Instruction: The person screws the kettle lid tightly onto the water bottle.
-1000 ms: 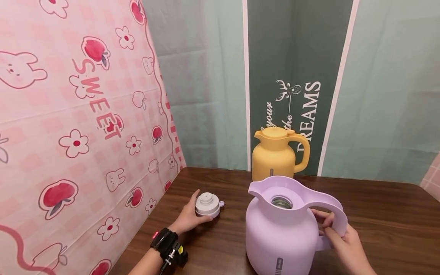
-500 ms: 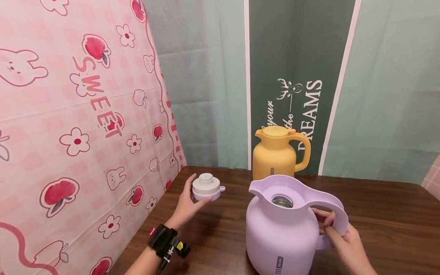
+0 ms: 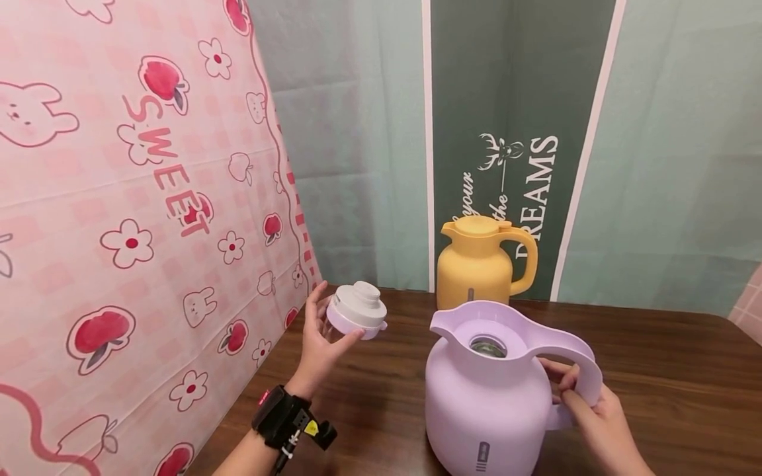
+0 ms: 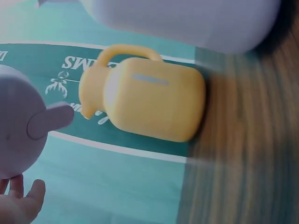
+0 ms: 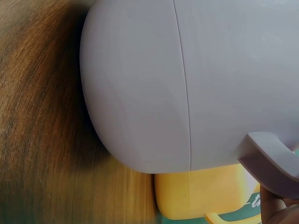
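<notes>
A white and lilac thermos lid (image 3: 359, 312) is held up over the table by my left hand (image 3: 317, 345), thumb on its near side and fingers behind. It tilts, its white stepped plug facing up and to the right. The left wrist view has the lid's lilac outer face (image 4: 16, 121) with a tab sticking out. Standing upright at front right is a lilac thermos jug (image 3: 485, 403), its round mouth uncovered. My right hand (image 3: 600, 420) grips the jug's handle (image 3: 586, 377) from the right; part of that hand is hidden behind the handle.
Behind the lilac jug a yellow thermos jug (image 3: 474, 274) stands at the back of the brown wooden table (image 3: 673, 377), its lid on. A pink printed cloth (image 3: 137, 284) hangs along the left side, a green curtain (image 3: 363, 145) at the back.
My left hand has lifted the lid up from near the tabletop and tipped it, so the plug leans to the right. The right hand and the lilac jug stay in place.
</notes>
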A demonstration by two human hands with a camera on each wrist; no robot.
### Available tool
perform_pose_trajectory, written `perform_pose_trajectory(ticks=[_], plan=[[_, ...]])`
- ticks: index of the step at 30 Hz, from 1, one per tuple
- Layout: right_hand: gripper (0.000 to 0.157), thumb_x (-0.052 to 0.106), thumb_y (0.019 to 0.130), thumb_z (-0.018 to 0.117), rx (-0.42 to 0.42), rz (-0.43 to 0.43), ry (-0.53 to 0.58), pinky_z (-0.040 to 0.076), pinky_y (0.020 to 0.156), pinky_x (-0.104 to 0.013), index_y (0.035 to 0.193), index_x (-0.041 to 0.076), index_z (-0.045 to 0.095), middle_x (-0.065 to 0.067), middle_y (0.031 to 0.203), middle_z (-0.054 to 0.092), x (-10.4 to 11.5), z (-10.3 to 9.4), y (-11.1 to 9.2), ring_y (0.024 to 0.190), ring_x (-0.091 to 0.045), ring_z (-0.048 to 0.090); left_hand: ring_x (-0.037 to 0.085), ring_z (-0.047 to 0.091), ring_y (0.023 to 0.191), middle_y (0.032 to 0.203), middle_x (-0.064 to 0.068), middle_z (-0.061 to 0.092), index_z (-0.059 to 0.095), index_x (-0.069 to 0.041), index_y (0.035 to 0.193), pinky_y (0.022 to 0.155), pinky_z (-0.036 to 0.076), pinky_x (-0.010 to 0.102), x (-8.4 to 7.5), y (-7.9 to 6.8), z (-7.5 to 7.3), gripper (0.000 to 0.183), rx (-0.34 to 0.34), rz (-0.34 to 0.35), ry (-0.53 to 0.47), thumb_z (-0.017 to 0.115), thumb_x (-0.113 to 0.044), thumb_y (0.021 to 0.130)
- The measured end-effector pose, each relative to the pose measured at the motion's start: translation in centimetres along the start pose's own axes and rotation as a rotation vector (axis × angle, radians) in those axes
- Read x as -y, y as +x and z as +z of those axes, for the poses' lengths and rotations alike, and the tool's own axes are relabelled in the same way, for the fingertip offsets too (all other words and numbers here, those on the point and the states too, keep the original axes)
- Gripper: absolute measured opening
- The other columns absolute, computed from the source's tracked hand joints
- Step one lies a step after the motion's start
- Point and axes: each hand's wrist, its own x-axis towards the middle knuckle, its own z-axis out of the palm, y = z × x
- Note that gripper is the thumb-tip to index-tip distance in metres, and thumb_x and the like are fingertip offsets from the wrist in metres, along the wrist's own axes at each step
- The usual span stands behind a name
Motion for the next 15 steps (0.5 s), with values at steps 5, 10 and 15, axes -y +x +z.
perform_pose_trajectory(ticks=[5,10,15], plan=[[0.012,-0.012,0.093,0.042,-0.015,-0.021,0.022,0.053,0.067,-0.021,0.09,-0.002,0.048,0.017,0.111,0.063,-0.1,0.1,0.0,0.096,0.002,0.059,0.022,0.048,0.115,0.128,0.014,0.044,0.02,-0.009,0.146,0.095,0.043,0.027,-0.8,0.3,0.3,0.09,-0.007,0.071,-0.096,0.071,0.01,0.073],[0.011,-0.011,0.094,0.043,-0.023,0.003,-0.02,0.053,0.067,-0.022,0.09,-0.002,0.048,0.02,0.111,0.062,-0.1,0.1,0.0,0.094,0.003,0.059,0.02,0.049,0.114,0.128,0.014,0.045,0.017,-0.005,0.146,0.095,0.043,0.027,-2.0,0.9,1.0,0.089,0.019,0.149,-0.161,0.071,0.003,0.076],[0.011,-0.011,0.094,0.042,-0.023,-0.001,-0.023,0.053,0.067,-0.022,0.09,-0.002,0.048,0.02,0.111,0.062,-0.1,0.1,0.0,0.095,0.003,0.059,0.022,0.048,0.114,0.128,0.013,0.044,0.017,-0.005,0.147,0.093,0.045,0.029,-3.4,2.0,2.2,0.093,0.069,0.197,-0.167,0.076,-0.008,0.076]])
